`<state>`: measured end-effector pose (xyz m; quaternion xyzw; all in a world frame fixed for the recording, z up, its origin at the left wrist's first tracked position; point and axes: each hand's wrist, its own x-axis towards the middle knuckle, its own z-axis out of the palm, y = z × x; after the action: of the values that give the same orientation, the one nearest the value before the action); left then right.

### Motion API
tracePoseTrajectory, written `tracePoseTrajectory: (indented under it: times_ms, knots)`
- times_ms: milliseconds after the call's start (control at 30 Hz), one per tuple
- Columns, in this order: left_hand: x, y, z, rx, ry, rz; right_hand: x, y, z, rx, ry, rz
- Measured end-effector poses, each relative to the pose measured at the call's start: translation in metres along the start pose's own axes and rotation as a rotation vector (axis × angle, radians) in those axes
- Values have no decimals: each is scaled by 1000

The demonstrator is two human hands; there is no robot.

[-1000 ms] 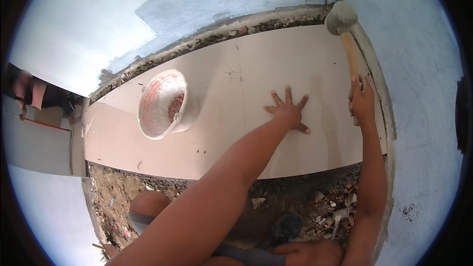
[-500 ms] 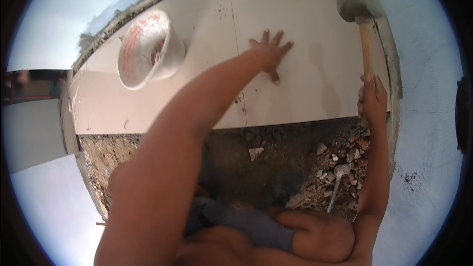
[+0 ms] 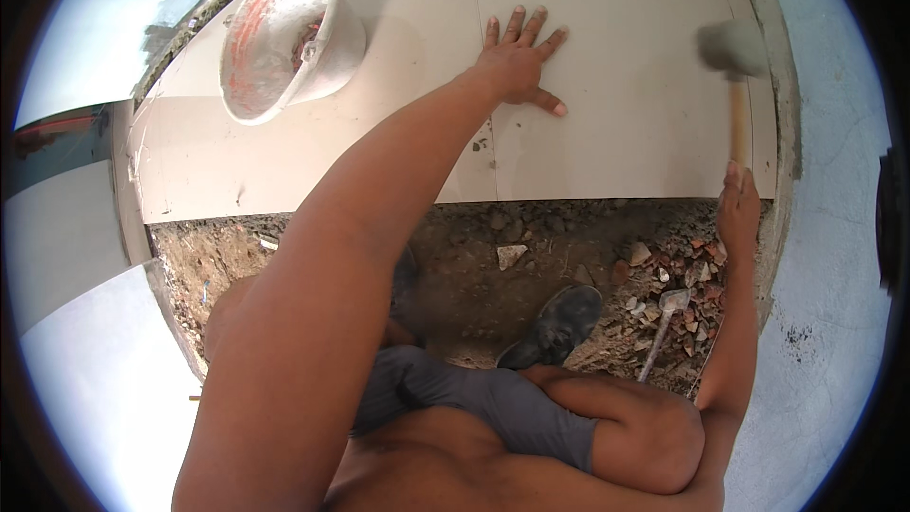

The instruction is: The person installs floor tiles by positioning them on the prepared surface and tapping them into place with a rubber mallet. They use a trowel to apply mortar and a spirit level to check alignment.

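My left hand (image 3: 515, 71) lies on a large beige tile (image 3: 626, 142), fingers spread, just beside the joint with the neighbouring tile. It holds nothing. At the far right my right hand (image 3: 737, 213) is wrapped round the pale wooden handle of a mallet (image 3: 731, 49). The mallet's grey head is blurred and points away from me over the right part of the tile, near the wall. Whether the head touches the tile, I cannot tell. A white bucket (image 3: 346, 57) with reddish stains and some reddish bits inside stands tilted on the tiles left of my left hand.
Below the tiles' near edge is bare soil (image 3: 455, 294) with a loose pale fragment (image 3: 511, 256). Broken rubble (image 3: 697, 275) and a tool with a flat pale head (image 3: 675, 300) lie at the right. A dark shoe (image 3: 559, 322) rests there. A pale blue wall (image 3: 825, 256) bounds the right.
The view has shifted, so the tiles and bucket appear higher. The mallet has come lower and nearer to me. My left hand has shifted slightly towards the joint, still flat and spread.
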<state>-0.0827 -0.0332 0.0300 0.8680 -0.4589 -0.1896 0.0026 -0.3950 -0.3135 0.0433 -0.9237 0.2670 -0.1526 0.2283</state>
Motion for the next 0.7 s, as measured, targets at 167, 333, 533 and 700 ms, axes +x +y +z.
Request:
tracePoseTrajectory:
  times_ms: [167,333,533,700]
  knots:
    - [-5,-5,-3,15,-43,-60,29,-74,-41,432,-136,499]
    - [0,6,-7,18,-17,-43,6,5,12,-14,191,-109]
    - [1,44,-5,13,-26,-201,11,-61,-86,163,-225,320]
    - [4,133,46,-54,271,-287,-7,-106,-139,-127,-415,172]
